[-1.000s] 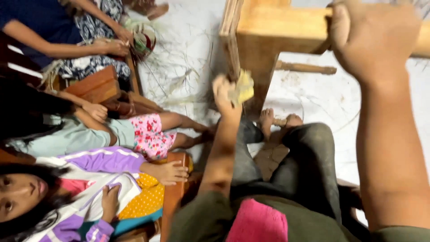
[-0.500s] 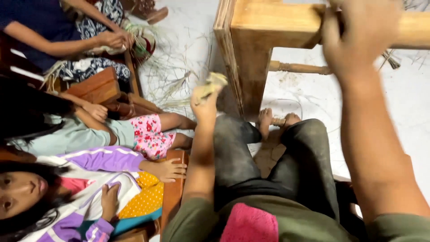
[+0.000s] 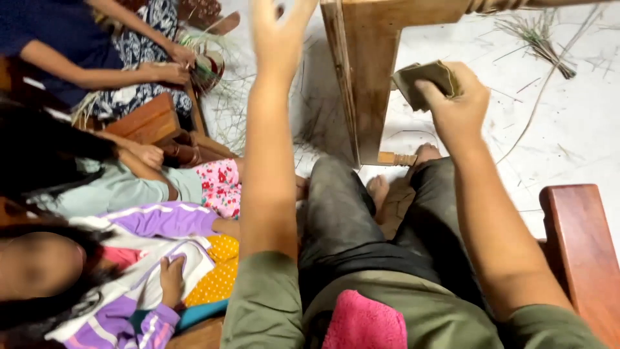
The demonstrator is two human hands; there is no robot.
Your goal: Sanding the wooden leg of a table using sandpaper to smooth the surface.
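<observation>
My right hand is closed on a folded, brownish-green pad and holds it just right of the upright plank of a pale wooden frame. My left hand is raised at the top edge of the view, left of that plank, with its fingers spread and nothing in them; the fingertips are partly cut off by the frame edge. My legs in dark trousers stretch toward the foot of the frame, where my bare feet rest.
Several people sit close on the left; one person's hands work on a woven basket. A red-brown wooden bench stands at the right. Dry grass strands lie on the white floor. A pink cloth lies on my lap.
My right hand let go of the frame's top beam and came down, now holding the pad. My left hand, which held a yellowish pad low by the plank, rose to the top, empty.
</observation>
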